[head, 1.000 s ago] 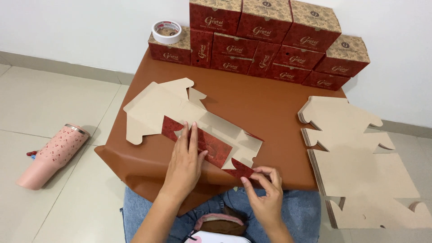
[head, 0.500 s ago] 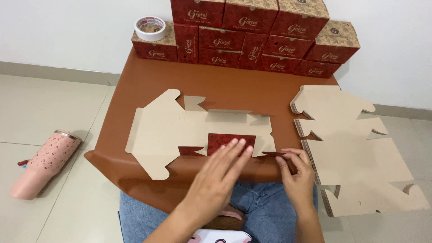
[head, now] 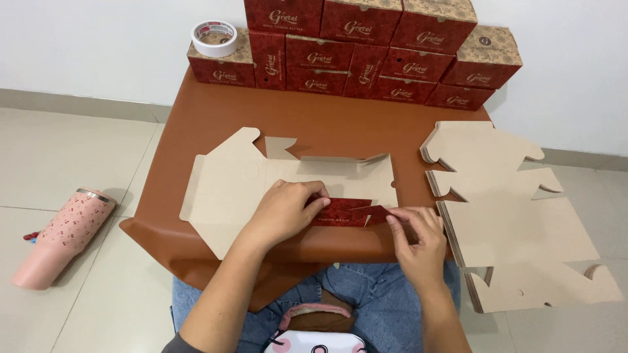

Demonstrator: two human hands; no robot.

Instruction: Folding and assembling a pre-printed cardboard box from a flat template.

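A flat die-cut cardboard box blank (head: 229,183) lies plain brown side up on the brown table (head: 327,124). Its near flap (head: 347,210) is folded over and shows its red printed side. My left hand (head: 284,212) presses down on the left part of that red flap, fingers curled on the fold. At the flap's right end, my right hand (head: 415,232) pinches a small red tab between its fingertips.
A stack of flat brown blanks (head: 517,222) lies at the table's right side and overhangs the edge. Several assembled red boxes (head: 366,52) line the far edge by the wall, a tape roll (head: 214,38) on the leftmost. A pink tumbler (head: 62,236) lies on the floor at left.
The blank has been turned square to me and its near flap folded over. My left hand went from flat above the blank to pressing the red flap; my right hand now pinches the end tab.
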